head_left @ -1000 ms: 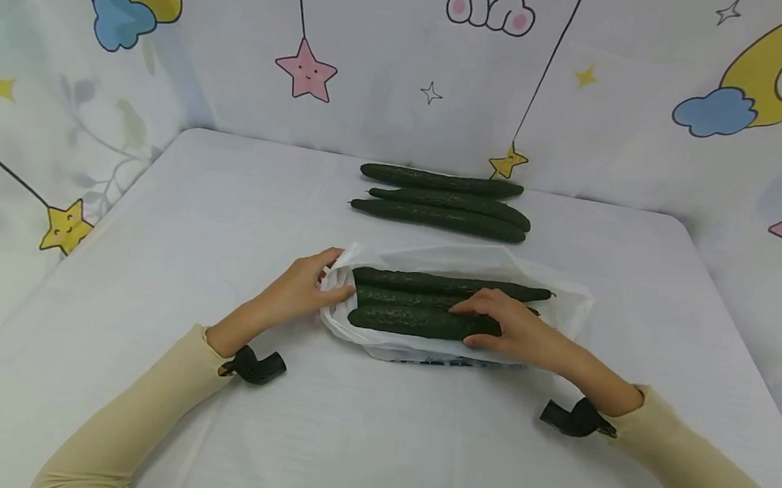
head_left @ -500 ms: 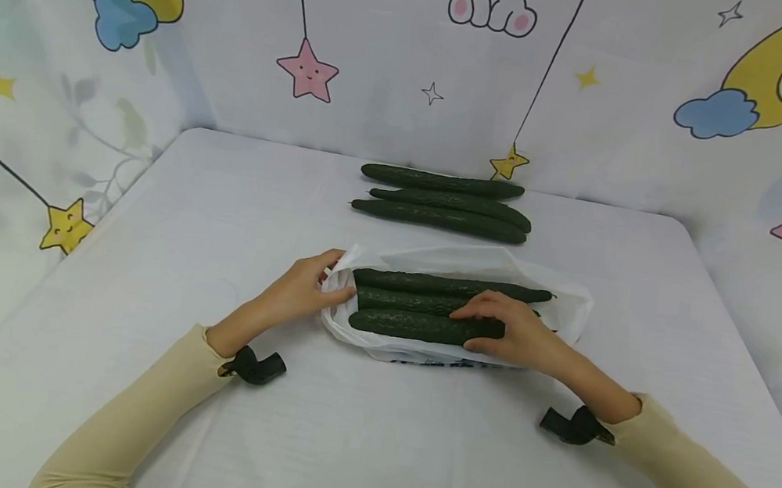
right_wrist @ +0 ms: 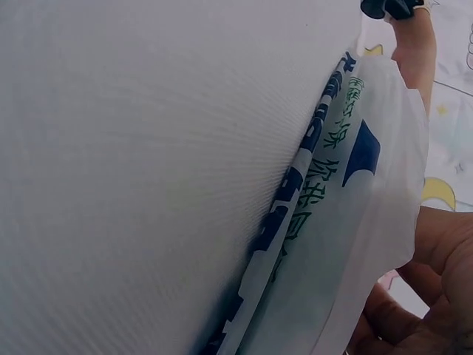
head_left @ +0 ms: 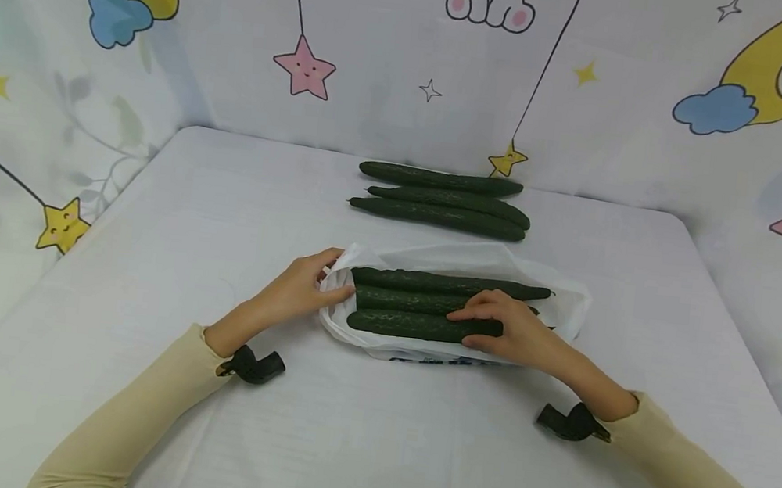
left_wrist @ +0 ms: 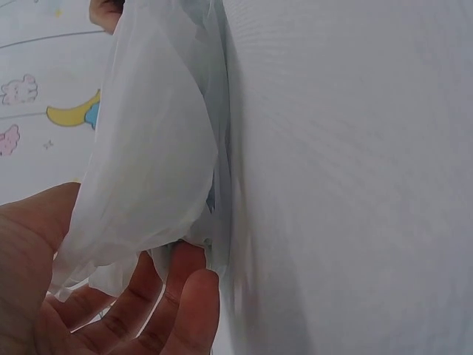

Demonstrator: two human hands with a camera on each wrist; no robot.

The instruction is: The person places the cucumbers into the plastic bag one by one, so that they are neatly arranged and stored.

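Inside bag (head_left: 572, 301), right hand (head_left: 517, 331) is gripping near cucumber (head_left: 411, 325), thumb and fingers spreading just wide enough to straddle it. Left hand (head_left: 296, 288) is pinching bag's left rim. Not much changing: near cucumber is sitting slightly closer to bag's near wall than moment ago, so guessing it's getting settled, not lifted. It's looking dark green, bumpy, fairly straight, lying alongside middle cucumber (head_left: 400, 301) and far cucumber (head_left: 430, 282). Three more cucumbers (head_left: 436, 215) are lying behind bag on table (head_left: 372, 439).

Tabletop (head_left: 371, 446): white, faintly creased, far corners rounded
Toward the back: three dark-green cucumbers (head_left: 448, 199), side by side
Middle: white plastic bag (head_left: 460, 258), open upward, blue and green print on near side
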